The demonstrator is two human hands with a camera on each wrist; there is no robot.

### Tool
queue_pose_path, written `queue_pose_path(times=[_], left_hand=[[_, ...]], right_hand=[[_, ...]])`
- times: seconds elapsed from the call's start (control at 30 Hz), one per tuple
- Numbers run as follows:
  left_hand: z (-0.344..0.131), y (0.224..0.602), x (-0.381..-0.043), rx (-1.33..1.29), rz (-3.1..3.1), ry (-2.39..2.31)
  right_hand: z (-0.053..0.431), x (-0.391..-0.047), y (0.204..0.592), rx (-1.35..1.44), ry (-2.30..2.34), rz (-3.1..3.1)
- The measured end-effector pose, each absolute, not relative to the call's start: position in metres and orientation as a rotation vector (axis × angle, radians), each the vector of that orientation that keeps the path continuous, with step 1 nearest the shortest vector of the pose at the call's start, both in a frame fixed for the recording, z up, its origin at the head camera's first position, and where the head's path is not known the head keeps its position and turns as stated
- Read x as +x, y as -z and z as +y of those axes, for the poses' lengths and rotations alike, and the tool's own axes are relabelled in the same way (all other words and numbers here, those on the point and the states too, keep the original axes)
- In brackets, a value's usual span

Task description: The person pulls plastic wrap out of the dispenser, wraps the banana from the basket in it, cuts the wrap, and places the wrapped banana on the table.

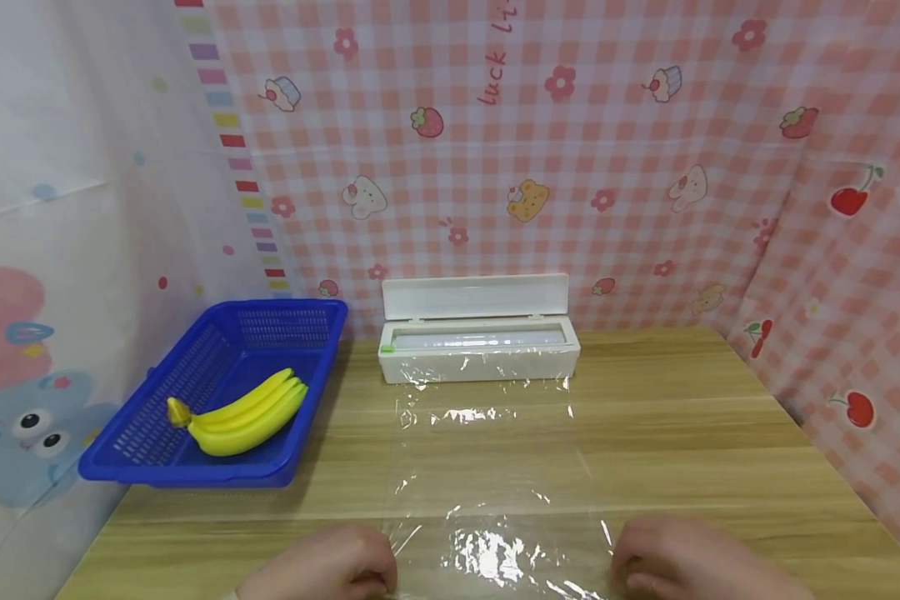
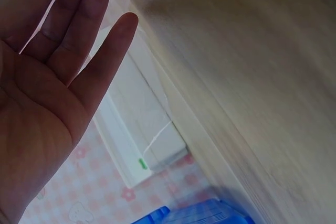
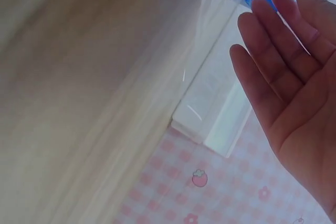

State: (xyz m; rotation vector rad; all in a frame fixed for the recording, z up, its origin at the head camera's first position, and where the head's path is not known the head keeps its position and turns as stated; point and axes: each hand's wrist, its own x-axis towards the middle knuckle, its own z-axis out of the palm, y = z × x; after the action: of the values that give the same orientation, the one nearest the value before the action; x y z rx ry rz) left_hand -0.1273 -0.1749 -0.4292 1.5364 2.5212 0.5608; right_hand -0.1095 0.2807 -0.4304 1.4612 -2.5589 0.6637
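Note:
A sheet of clear plastic wrap (image 1: 487, 492) stretches over the wooden table from a white wrap dispenser box (image 1: 480, 368) at the back. Its hinged lid (image 1: 476, 297) stands up. At the near left corner of the film, my left hand (image 1: 326, 562) pinches the edge. My right hand (image 1: 693, 557) pinches the near right corner. In the left wrist view the other fingers of the left hand (image 2: 58, 66) extend past the pinch. The right wrist view shows the right hand (image 3: 294, 77) in a similar pose, its thumb and index fingertip partly out of sight.
On the left of the table (image 1: 690, 433) sits a blue plastic basket (image 1: 195, 475) holding a bunch of yellow bananas (image 1: 247, 421). A small green piece (image 1: 387, 349) marks the dispenser's left end. Checked cloth (image 1: 457, 167) hangs behind and to the right.

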Motion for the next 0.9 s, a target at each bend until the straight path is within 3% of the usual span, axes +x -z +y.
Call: queue_pose_path(times=[0.37,0.9], left_hand=[[-0.175,0.428,-0.126,1.479,2.519,-0.570],[-0.178,0.430,-0.125,1.534,2.543,-0.590]], right_hand=[[0.281,-0.137,0.429,1.369,-0.367,-2.408],[0.267,-0.156,0.440,1.221,-0.337,-2.569]])
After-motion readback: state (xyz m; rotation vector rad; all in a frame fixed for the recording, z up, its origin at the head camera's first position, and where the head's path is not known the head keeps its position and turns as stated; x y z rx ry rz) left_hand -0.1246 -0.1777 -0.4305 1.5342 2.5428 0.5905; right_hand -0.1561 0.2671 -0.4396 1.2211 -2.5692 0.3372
